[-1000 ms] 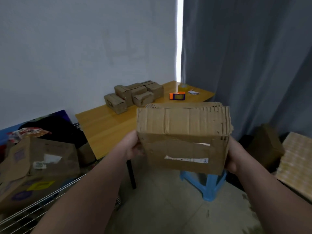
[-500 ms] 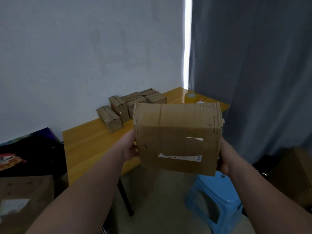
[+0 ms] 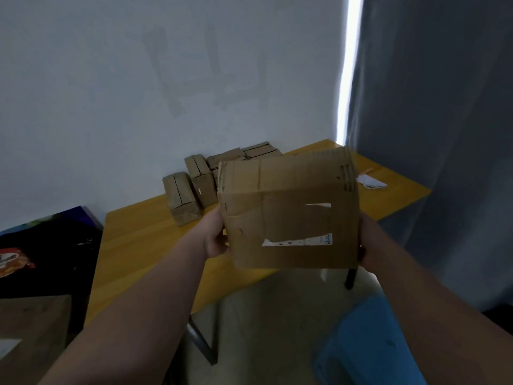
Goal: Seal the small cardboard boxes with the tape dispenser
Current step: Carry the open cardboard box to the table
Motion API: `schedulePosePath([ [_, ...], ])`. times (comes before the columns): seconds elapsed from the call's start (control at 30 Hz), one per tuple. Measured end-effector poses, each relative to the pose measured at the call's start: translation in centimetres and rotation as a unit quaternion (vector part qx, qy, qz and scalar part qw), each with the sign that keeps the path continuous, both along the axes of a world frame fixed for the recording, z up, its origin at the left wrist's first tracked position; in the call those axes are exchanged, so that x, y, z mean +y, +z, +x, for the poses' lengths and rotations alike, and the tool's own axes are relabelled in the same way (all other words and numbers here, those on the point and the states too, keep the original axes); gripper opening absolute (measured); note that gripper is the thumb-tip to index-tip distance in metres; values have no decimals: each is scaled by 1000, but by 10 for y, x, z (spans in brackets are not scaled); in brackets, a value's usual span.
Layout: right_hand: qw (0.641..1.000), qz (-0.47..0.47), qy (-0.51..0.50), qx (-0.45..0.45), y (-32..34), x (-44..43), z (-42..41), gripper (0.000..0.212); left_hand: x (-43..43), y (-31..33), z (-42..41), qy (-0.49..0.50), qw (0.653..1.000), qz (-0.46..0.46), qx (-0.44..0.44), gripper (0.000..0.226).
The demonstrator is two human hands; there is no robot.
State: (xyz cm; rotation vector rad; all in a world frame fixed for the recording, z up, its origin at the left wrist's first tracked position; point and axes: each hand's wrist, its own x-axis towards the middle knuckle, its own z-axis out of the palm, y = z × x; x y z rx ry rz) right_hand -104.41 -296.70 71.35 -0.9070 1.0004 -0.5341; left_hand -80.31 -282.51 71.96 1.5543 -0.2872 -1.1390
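Note:
I hold a worn brown cardboard box [image 3: 288, 215] in the air over the near edge of the yellow table [image 3: 144, 245]. My left hand [image 3: 215, 234] grips its left side and my right hand [image 3: 367, 243] grips its right side. A torn white label strip runs across the box's front face. Several small brown cardboard boxes [image 3: 181, 197] stand in a group at the table's back edge against the wall. The box I hold hides the orange tape dispenser.
A blue plastic stool [image 3: 358, 345] stands on the floor at the lower right. White paper slips [image 3: 370, 182] lie on the table's right end. A grey curtain [image 3: 444, 120] hangs to the right. A dark printed carton [image 3: 47, 254] and a brown carton [image 3: 30, 334] sit to the left.
I have moved closer to the table with the box held in both hands. The box now covers the tape dispenser and the table's middle. The cartons on the left have slid out of view.

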Motion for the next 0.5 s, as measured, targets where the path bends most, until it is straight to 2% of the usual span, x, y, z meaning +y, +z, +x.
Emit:
schedulePosePath([
  [0.13,999,8,33,32,-4,-68,19,34,-43,-1,3,42,999,21,6,51],
  [0.27,995,17,76,54,-14,-113,49,43,-67,-4,8,93,995,37,18,50],
  [0.37,992,32,93,75,-23,-130,70,35,-73,-8,9,134,989,55,18,38],
  [0.5,986,51,135,80,-29,-143,98,30,-79,-17,24,175,982,70,7,40],
])
